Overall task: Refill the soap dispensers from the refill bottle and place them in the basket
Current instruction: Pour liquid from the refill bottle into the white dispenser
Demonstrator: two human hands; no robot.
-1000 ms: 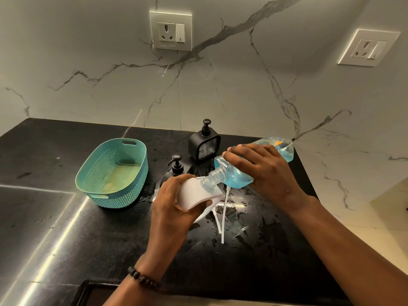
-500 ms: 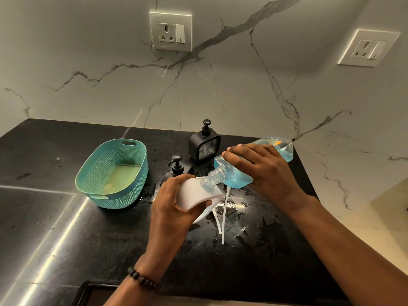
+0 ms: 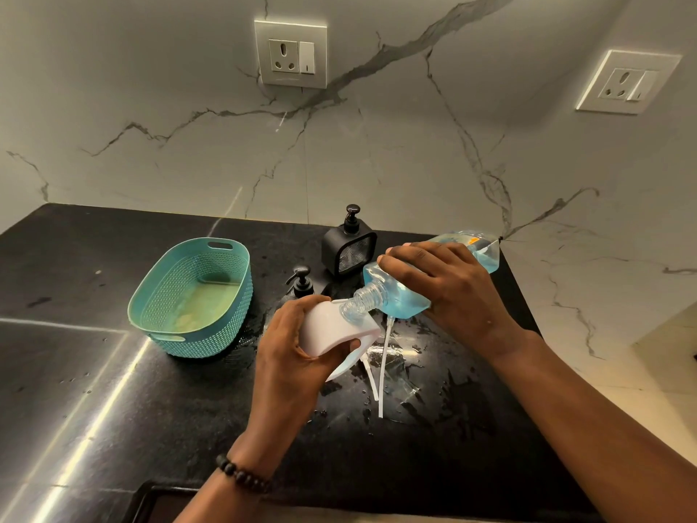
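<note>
Both hands are busy over the table: the right hand (image 3: 449, 292) is wrapped around the refill bottle (image 3: 399, 292), tipped nearly flat with its threaded neck pointing down and to the left, and the left hand (image 3: 290, 341) is curled around a white soap dispenser (image 3: 332, 330), its open mouth meeting that neck. Blue liquid fills much of the refill bottle, so the pour looks to be under way rather than finished; how full the white dispenser is cannot be told, since its body is opaque.

Taking the basket (image 3: 196, 296) as landmark: it sits empty on the table, so no dispenser has been placed yet. To its right stands a small black pump dispenser (image 3: 300, 283), and farther right and behind that a square black dispenser (image 3: 349, 247), both with pumps on. Whether either has been refilled cannot be seen. White pump tubes (image 3: 384, 368) lie on the wet, spattered table (image 3: 113, 390) right of the basket, below the hands.

By my reading, the task is in an early stretch: finishing this fill, refitting a pump, dealing with the black ones and loading the basket all remain
</note>
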